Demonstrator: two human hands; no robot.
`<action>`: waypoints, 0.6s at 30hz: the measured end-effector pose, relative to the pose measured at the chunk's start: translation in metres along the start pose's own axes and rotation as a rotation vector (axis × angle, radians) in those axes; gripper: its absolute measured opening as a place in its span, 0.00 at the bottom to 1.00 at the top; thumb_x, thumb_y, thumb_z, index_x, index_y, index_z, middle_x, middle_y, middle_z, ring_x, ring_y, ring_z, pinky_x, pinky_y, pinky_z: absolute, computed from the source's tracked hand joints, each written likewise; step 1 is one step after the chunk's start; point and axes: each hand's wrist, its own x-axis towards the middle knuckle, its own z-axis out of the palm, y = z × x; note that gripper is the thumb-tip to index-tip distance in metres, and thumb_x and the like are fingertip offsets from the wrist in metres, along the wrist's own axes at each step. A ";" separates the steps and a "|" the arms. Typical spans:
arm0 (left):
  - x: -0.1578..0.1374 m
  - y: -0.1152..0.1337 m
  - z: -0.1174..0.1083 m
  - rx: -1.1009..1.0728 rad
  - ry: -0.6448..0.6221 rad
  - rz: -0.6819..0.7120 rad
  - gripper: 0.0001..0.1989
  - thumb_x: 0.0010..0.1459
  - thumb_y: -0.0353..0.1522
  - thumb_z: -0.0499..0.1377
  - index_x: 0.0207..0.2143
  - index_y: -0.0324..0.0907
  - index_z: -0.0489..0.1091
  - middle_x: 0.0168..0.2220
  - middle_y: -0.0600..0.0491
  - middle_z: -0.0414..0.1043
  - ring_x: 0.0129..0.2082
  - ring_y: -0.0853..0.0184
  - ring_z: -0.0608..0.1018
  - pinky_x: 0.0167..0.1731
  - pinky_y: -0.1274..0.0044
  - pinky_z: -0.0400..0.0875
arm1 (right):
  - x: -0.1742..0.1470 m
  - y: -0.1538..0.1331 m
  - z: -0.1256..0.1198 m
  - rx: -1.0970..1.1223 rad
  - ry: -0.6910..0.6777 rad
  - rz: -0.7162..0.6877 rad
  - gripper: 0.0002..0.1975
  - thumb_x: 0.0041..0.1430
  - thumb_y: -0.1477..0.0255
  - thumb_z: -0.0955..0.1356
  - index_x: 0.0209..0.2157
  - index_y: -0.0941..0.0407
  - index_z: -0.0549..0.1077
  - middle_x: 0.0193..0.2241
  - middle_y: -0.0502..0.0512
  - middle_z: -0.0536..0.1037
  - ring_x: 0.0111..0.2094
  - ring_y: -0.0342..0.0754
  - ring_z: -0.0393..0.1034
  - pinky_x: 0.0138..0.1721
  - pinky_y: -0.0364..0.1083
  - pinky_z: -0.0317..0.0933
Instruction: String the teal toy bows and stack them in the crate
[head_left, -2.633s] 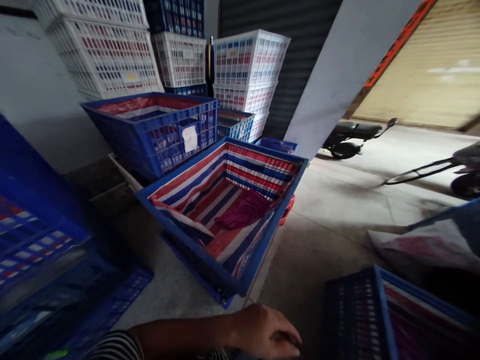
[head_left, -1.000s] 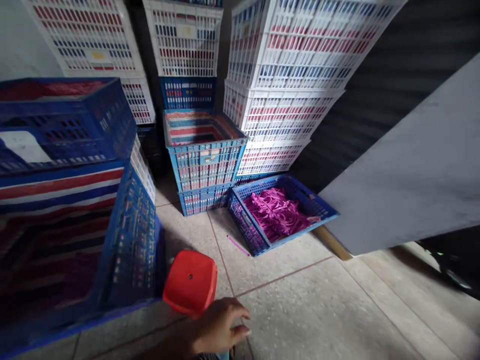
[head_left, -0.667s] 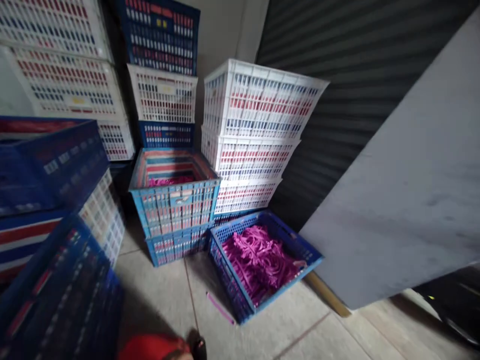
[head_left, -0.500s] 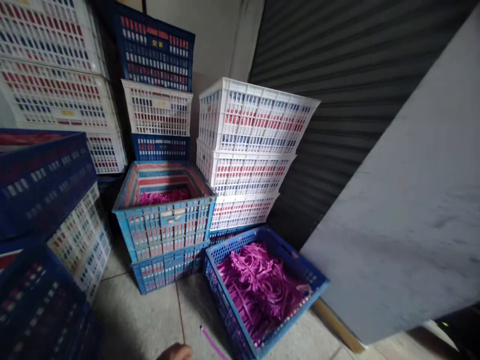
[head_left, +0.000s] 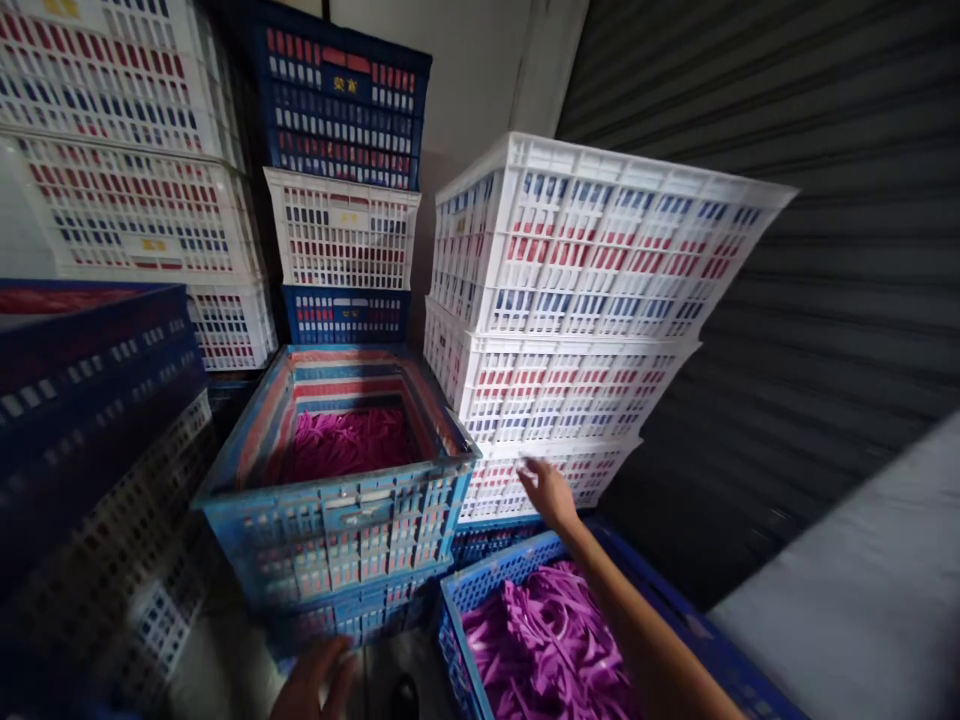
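A: Where are the person's hands?

B: The right hand (head_left: 551,495) is in front of the lowest white crate (head_left: 604,470) in the right-hand stack, its fingers parted and loose. Whether they touch that crate cannot be told. The forearm (head_left: 637,625) crosses above a low blue crate (head_left: 461,650).

A: And the left hand?

B: The left hand (head_left: 315,685) is at the bottom edge, blurred and partly cut off, its fingers bent and spread apart. It is nearest to the lower light-blue crate (head_left: 352,612).

A: Where are the magenta straps?

B: A tangled heap of magenta straps (head_left: 544,635) lies in the low blue crate, partly hidden by the forearm. More magenta strips (head_left: 352,442) lie in the upper light-blue crate (head_left: 330,540), inside its striped lining (head_left: 259,425).

A: What is behind?

B: A column of navy and white crates (head_left: 341,140), with a dark roller shutter (head_left: 810,350) farther right.
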 end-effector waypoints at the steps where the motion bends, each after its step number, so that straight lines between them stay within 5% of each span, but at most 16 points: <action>1: 0.026 -0.004 0.003 0.048 0.050 0.040 0.21 0.57 0.50 0.52 0.34 0.46 0.77 0.34 0.51 0.80 0.34 0.64 0.81 0.34 0.77 0.78 | 0.050 -0.015 -0.003 0.008 0.061 -0.021 0.20 0.61 0.68 0.60 0.52 0.60 0.68 0.44 0.66 0.73 0.46 0.55 0.67 0.47 0.53 0.61; 5: 0.131 -0.011 0.024 0.268 0.290 0.092 0.21 0.61 0.47 0.49 0.39 0.43 0.75 0.40 0.47 0.78 0.41 0.60 0.79 0.41 0.69 0.76 | 0.213 -0.086 -0.025 0.018 0.446 0.025 0.36 0.59 0.59 0.64 0.61 0.66 0.53 0.49 0.73 0.68 0.50 0.61 0.62 0.48 0.55 0.58; 8: 0.191 -0.020 0.041 0.348 0.336 0.110 0.21 0.62 0.44 0.49 0.40 0.40 0.74 0.40 0.44 0.77 0.42 0.58 0.77 0.43 0.65 0.73 | 0.279 -0.117 -0.033 -0.017 0.482 0.137 0.44 0.56 0.58 0.66 0.64 0.66 0.46 0.48 0.74 0.68 0.48 0.62 0.64 0.45 0.54 0.59; 11: 0.220 -0.030 0.054 0.405 0.252 0.115 0.20 0.63 0.42 0.49 0.38 0.39 0.74 0.36 0.45 0.77 0.37 0.61 0.78 0.39 0.69 0.72 | 0.305 -0.116 -0.031 -0.046 0.449 0.163 0.44 0.58 0.62 0.65 0.65 0.69 0.40 0.45 0.73 0.71 0.44 0.60 0.68 0.43 0.53 0.60; 18: 0.223 -0.024 0.058 0.665 0.106 0.065 0.19 0.64 0.36 0.48 0.28 0.42 0.75 0.25 0.51 0.74 0.27 0.66 0.75 0.29 0.75 0.63 | 0.310 -0.104 -0.033 -0.031 0.434 0.130 0.43 0.58 0.62 0.65 0.64 0.72 0.41 0.42 0.75 0.74 0.41 0.59 0.71 0.43 0.55 0.60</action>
